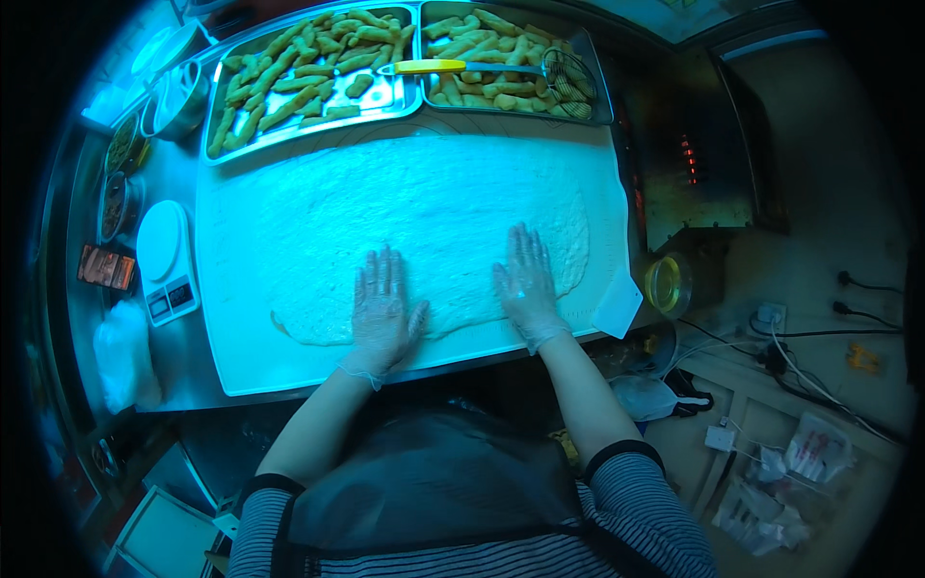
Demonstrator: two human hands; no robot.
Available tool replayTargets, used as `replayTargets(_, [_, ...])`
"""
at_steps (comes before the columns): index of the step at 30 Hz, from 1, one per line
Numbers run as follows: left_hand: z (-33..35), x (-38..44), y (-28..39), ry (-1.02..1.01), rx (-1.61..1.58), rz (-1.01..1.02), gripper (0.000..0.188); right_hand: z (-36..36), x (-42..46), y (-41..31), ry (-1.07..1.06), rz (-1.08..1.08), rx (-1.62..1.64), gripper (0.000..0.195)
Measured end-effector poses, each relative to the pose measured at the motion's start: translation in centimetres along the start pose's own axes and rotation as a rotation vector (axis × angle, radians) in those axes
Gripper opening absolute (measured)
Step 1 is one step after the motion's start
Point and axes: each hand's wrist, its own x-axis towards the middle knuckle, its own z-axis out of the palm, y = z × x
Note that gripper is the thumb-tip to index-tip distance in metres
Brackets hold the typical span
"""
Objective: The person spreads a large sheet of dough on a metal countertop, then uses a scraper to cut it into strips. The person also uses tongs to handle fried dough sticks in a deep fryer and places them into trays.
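Note:
A broad, flat sheet of dough (426, 195) lies on a pale pastry mat (238, 347) in front of me. My left hand (381, 307), in a clear plastic glove, rests flat on the dough's near edge with the fingers pointing away from me. Farther right, my right hand (529, 282) wears the same kind of glove and presses palm down near the dough's right end. Neither hand holds anything. Close to the mat's right corner lies a white dough scraper (618, 303).
Two metal trays of fried dough sticks (289, 79) line the back, with a yellow-handled wire skimmer (433, 66) across them. At left are a kitchen scale (162, 253), a phone (106, 267) and a plastic bag (124, 354). A bowl of yellow liquid (665, 283) stands at right.

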Motion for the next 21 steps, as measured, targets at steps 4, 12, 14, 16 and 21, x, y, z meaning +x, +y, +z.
replayTargets(4, [-0.1, -0.9, -0.9, -0.014, 0.181, -0.131, 0.080, -0.6, -0.1, 0.7, -0.056, 0.039, -0.092, 0.075])
replayTargets(12, [-0.6, -0.1, -6.1, 0.117, 0.190, -0.118, 0.077, -0.7, 0.7, 3.6, 0.132, -0.042, 0.254, 0.071])
replayTargets(14, [-1.4, -0.6, -7.1, 0.075, 0.229, -0.127, 0.075, -0.9, 0.6, 3.8, -0.003, -0.004, -0.032, 0.069])
replayTargets(16, [-2.3, -1.3, -8.0, 0.025, 0.287, -0.148, 0.073, -1.3, 0.5, 4.3, -0.061, 0.026, -0.194, 0.068])
replayTargets(21, [-2.8, -0.7, -11.1, 0.124, 0.121, -0.190, 0.072, -1.2, 3.0, 6.5, 0.192, 0.066, 0.252, 0.067])
